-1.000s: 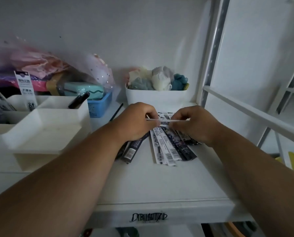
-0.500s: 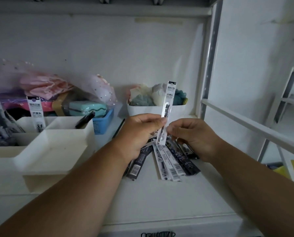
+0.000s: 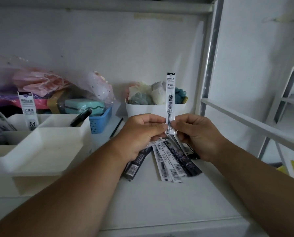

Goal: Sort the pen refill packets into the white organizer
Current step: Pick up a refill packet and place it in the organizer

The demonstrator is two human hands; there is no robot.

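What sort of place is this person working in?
Probably a home storage shelf or desk nook. A white organizer holds stationery, pen refill packets lie on the white shelf top, and a blue basket and a white bin of odds and ends stand behind.

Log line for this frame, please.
both hands pinch white refill packet upright | left hand | right hand | other packets on shelf | organizer left

Appeared domestic: white shelf unit [image 3: 159, 211] crowded with organizer [image 3: 45, 151], blue basket [image 3: 100, 120], tub [image 3: 153, 110] of rolled socks.
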